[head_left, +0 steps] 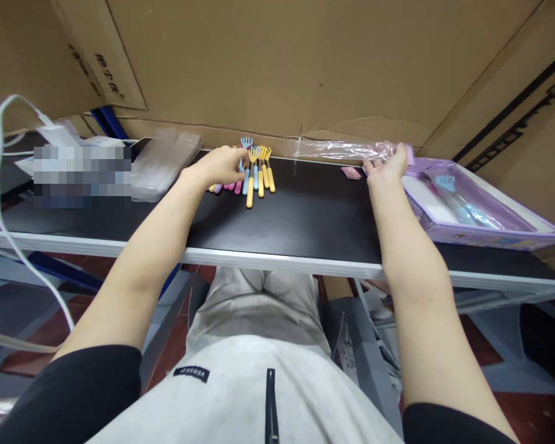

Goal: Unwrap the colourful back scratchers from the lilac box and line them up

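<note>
Small claw-headed back scratchers [260, 176] with yellow, blue, pink and purple handles lie in a bunch on the black shelf. My left hand [219, 168] is over the left side of the bunch, its fingers curled about a back scratcher; the exact contact is partly hidden. At the back of the shelf, a long clear plastic bag [342, 149] stretches sideways. My right hand [388, 165] grips its right end, thumb up and fingers beneath. Just left of that hand lies a small pink card [351, 173].
On the right, a purple open-front box [490, 237] holds blue back scratchers [462, 200] in clear wrap. Clear plastic sleeves [164, 166] lie to the left, beside a blurred-out patch. A white cable [0, 160] loops at far left. Cardboard [259, 68] walls the back.
</note>
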Available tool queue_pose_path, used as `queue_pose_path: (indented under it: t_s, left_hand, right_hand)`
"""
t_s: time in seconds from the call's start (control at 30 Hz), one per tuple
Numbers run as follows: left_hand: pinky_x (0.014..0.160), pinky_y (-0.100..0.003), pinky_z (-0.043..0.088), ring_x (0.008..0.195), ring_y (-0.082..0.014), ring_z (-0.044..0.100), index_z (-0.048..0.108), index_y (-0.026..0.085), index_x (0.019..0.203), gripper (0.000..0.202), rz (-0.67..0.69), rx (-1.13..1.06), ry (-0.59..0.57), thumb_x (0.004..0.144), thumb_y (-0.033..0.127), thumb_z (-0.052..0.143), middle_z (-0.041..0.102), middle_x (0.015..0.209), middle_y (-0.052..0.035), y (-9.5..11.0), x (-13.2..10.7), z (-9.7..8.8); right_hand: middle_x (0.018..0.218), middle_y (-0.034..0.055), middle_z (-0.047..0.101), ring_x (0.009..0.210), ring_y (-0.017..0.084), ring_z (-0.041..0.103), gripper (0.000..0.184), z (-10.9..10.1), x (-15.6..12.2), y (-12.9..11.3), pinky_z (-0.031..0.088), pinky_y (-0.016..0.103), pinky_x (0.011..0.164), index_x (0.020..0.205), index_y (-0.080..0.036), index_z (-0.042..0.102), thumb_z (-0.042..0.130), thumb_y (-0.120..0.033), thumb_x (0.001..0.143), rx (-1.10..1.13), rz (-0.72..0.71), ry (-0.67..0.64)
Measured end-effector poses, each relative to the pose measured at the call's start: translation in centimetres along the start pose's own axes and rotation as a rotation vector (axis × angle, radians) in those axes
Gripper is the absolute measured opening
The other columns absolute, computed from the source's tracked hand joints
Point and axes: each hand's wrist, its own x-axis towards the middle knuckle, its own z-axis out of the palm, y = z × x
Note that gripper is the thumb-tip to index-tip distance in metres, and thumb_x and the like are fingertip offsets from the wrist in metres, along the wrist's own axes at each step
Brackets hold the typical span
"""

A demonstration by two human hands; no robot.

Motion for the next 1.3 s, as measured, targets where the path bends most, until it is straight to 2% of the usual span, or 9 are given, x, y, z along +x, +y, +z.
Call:
queue_pose_path:
  t_s: [0.17, 0.3, 0.47, 0.57, 0.7, 0.9, 1.07, 1.13, 1.3]
  left_hand:
    - [0.067, -0.039, 0.059, 0.062, -0.0259, 0.068, 0.062, 0.027, 0.077, 0.018, -0.047, -0.051, -0.195, 0.069, 0.036, 0.075, 0.061, 0.058, 0.0006, -0.3, 0.2, 0.9]
    - [0.062, -0.038, 0.058, 0.057, -0.0248, 0.066, 0.064, 0.027, 0.076, 0.017, -0.131, -0.058, -0.296, 0.064, 0.03, 0.076, 0.061, 0.055, 0.0021, -0.3, 0.3, 1.1]
    - [0.071, -0.04, 0.058, 0.063, -0.0249, 0.068, 0.066, 0.026, 0.075, 0.009, -0.12, -0.081, -0.215, 0.071, 0.033, 0.071, 0.061, 0.054, 0.0008, 0.2, 0.2, 0.8]
    - [0.079, -0.042, 0.058, 0.067, -0.0238, 0.067, 0.066, 0.024, 0.08, 0.013, -0.119, -0.1, -0.03, 0.082, 0.036, 0.064, 0.062, 0.059, -0.0011, 0.9, 0.4, 0.7]
    - [0.084, -0.041, 0.058, 0.08, -0.0224, 0.069, 0.067, 0.021, 0.094, 0.02, -0.072, -0.333, 0.194, 0.093, 0.041, 0.061, 0.07, 0.077, -0.0041, 2.4, 0.9, 1.7]
    - [0.084, -0.032, 0.058, 0.091, -0.019, 0.071, 0.061, 0.02, 0.113, 0.032, -0.104, -0.953, 0.103, 0.097, 0.046, 0.071, 0.072, 0.102, -0.0073, 6.1, 1.1, 3.7]
    - [0.072, -0.027, 0.056, 0.08, -0.0146, 0.069, 0.065, 0.018, 0.117, 0.044, -0.104, -1.112, 0.006, 0.083, 0.033, 0.088, 0.071, 0.116, -0.0095, 8.1, 0.7, 4.0]
    - [0.068, -0.025, 0.054, 0.073, -0.0124, 0.067, 0.067, 0.017, 0.115, 0.043, -0.11, -1.112, -0.013, 0.079, 0.026, 0.089, 0.073, 0.11, -0.0076, 8.3, 0.6, 4.0]
    - [0.056, -0.021, 0.05, 0.057, -0.0122, 0.062, 0.07, 0.016, 0.115, 0.042, -0.221, -1.085, 0.001, 0.076, 0.013, 0.084, 0.067, 0.07, 0.0013, 8.3, 0.6, 3.8]
  right_hand:
    - [0.075, -0.006, 0.059, 0.073, 0.01, 0.066, 0.026, 0.7, -1.3, 0.0, 0.062, 0.032, 0.085, 0.085, -0.023, 0.052, 0.045, -0.03, 0.109, 0.016, 0.03, -0.003]
    - [0.07, -0.0069, 0.057, 0.066, 0.008, 0.062, 0.024, 1.2, -2.2, 0.3, 0.062, 0.029, 0.08, 0.084, -0.022, 0.051, 0.049, -0.023, 0.107, -0.019, 0.029, -0.043]
    - [0.071, -0.0069, 0.058, 0.059, 0.006, 0.057, 0.019, 1.6, -3.1, 1.1, 0.061, 0.033, 0.09, 0.086, -0.02, 0.054, 0.057, -0.023, 0.104, -0.131, -0.038, -0.11]
    - [0.072, -0.0059, 0.061, 0.057, 0.008, 0.059, 0.017, 1.8, -3.7, 2.0, 0.063, 0.038, 0.091, 0.087, -0.021, 0.055, 0.054, -0.023, 0.104, -0.189, -0.045, -0.175]
    - [0.077, -0.0043, 0.066, 0.066, 0.014, 0.069, 0.018, 2.1, -5.0, 3.6, 0.068, 0.045, 0.082, 0.095, -0.024, 0.059, 0.065, -0.041, 0.097, -0.227, 0.012, -0.304]
    - [0.075, 0.001, 0.069, 0.063, 0.016, 0.069, 0.04, 2.4, -9.2, 5.4, 0.066, 0.038, 0.072, 0.105, -0.021, 0.063, 0.055, -0.06, 0.103, -0.331, 0.207, -0.491]
    - [0.08, 0.0042, 0.072, 0.062, 0.016, 0.068, 0.049, 2.5, -12.0, 6.2, 0.064, 0.036, 0.071, 0.112, -0.017, 0.065, 0.045, -0.062, 0.107, -0.396, 0.316, -0.621]
    - [0.082, 0.0043, 0.073, 0.063, 0.016, 0.069, 0.049, 2.5, -12.5, 6.3, 0.064, 0.035, 0.07, 0.114, -0.018, 0.065, 0.044, -0.062, 0.108, -0.405, 0.327, -0.67]
    - [0.074, -0.0001, 0.068, 0.058, 0.013, 0.066, 0.035, 2.4, -12.8, 6.4, 0.064, 0.032, 0.066, 0.107, -0.019, 0.061, 0.059, -0.054, 0.104, -0.467, 0.325, -0.775]
